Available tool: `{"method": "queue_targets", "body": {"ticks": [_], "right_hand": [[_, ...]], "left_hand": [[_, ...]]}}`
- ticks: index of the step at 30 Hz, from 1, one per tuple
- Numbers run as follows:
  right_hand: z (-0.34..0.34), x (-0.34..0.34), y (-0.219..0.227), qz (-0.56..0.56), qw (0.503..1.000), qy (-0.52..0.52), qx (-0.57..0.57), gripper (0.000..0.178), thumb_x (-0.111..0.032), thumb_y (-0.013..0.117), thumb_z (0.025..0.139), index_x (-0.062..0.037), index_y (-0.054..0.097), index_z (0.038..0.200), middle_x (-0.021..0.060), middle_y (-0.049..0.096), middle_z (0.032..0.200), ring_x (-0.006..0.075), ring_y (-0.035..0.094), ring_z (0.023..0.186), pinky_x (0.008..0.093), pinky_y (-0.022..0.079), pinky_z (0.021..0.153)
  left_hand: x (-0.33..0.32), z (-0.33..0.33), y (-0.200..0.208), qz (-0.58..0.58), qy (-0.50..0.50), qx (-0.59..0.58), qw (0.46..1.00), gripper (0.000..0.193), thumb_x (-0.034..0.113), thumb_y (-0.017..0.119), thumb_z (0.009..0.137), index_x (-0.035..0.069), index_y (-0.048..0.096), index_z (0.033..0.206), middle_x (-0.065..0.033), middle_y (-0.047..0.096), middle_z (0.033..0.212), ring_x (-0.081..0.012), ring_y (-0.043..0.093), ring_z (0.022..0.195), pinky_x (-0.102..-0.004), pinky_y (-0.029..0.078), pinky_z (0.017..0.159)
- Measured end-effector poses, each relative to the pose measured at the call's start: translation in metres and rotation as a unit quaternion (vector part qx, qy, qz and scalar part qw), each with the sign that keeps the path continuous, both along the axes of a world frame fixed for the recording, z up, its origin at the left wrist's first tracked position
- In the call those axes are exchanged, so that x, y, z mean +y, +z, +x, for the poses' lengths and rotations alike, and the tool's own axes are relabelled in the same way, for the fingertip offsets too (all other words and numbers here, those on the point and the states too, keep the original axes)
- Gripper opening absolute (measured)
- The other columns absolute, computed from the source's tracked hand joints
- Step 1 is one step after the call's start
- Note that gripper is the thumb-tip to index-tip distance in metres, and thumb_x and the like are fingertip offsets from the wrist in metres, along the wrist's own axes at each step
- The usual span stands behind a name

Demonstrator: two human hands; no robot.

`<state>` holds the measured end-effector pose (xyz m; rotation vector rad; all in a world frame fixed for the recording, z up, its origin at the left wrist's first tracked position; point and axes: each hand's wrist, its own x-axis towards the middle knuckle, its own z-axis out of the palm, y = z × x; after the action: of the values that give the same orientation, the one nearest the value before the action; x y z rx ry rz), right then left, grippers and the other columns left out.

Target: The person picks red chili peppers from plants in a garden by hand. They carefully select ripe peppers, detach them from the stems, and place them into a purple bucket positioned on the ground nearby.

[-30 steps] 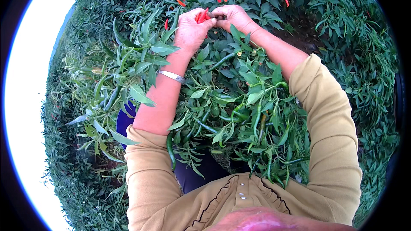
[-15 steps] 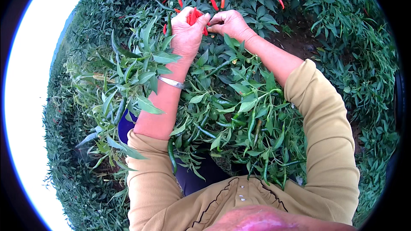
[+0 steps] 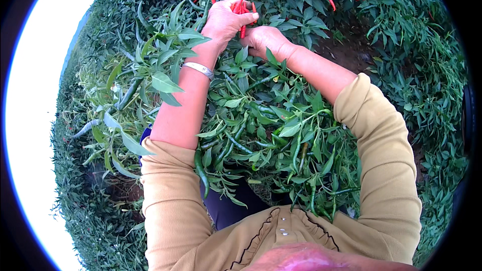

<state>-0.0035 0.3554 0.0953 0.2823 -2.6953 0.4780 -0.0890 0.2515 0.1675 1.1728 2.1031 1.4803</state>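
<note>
My left hand (image 3: pixel 226 19) is closed round several red chili peppers (image 3: pixel 242 14), whose tips stick out past the thumb. Just below and to the right, my right hand (image 3: pixel 265 41) is curled in among the leaves. Its fingertips are largely hidden, so what they pinch does not show. Both hands reach over a leafy chili plant (image 3: pixel 291 125) hung with slim green chilies. One long dark green chili (image 3: pixel 201 173) hangs beside my left sleeve. A silver bangle (image 3: pixel 199 68) circles my left wrist.
Leafy branches (image 3: pixel 165 81) with green chilies rise against the outer side of my left forearm. Another red chili (image 3: pixel 327 0) hangs at the upper right. Dark soil (image 3: pixel 346 52) shows between the plants beyond my right forearm. Dense rows of plants stretch to either side.
My left hand has moved slightly up and right with the red chilies. My right hand has dropped lower, its fingers now curled under. The branches by my left forearm have swayed left.
</note>
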Motion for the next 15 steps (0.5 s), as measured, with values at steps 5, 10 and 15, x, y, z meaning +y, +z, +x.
{"method": "queue_targets", "body": {"ticks": [5,10,15], "right_hand": [[-0.003,-0.004,0.004,0.046,0.996,-0.025,-0.068,0.016,-0.007,0.065,0.062,-0.0106,0.059,0.077,0.0116,0.06,0.073,0.0354,0.061,0.076,0.0434,0.051,0.063],[0.011,0.005,0.001,-0.122,0.983,-0.001,0.139,0.013,-0.019,0.071,0.071,-0.011,0.067,0.08,0.0074,0.059,0.075,0.0287,0.062,0.072,0.0391,0.049,0.063],[-0.001,0.03,-0.006,-0.354,0.921,-0.061,0.154,0.021,-0.013,0.074,0.07,-0.0081,0.07,0.09,0.0081,0.06,0.079,0.0197,0.06,0.072,0.0303,0.049,0.068]], "left_hand": [[0.01,-0.006,-0.002,-0.075,-0.063,0.074,0.992,0.019,0.008,0.077,0.072,0.006,0.066,0.088,0.002,0.061,0.072,-0.0075,0.054,0.064,-0.0245,0.044,0.059],[-0.008,-0.006,-0.004,0.064,0.085,-0.151,0.983,0.006,0.005,0.067,0.079,0.005,0.062,0.082,-0.0011,0.057,0.063,-0.0062,0.044,0.041,-0.02,0.024,0.034],[-0.026,-0.006,-0.013,0.096,0.042,-0.212,0.972,0.005,0.003,0.065,0.081,0.002,0.062,0.084,0.0011,0.051,0.059,-0.0049,0.038,0.039,-0.0201,0.021,0.033]]}}
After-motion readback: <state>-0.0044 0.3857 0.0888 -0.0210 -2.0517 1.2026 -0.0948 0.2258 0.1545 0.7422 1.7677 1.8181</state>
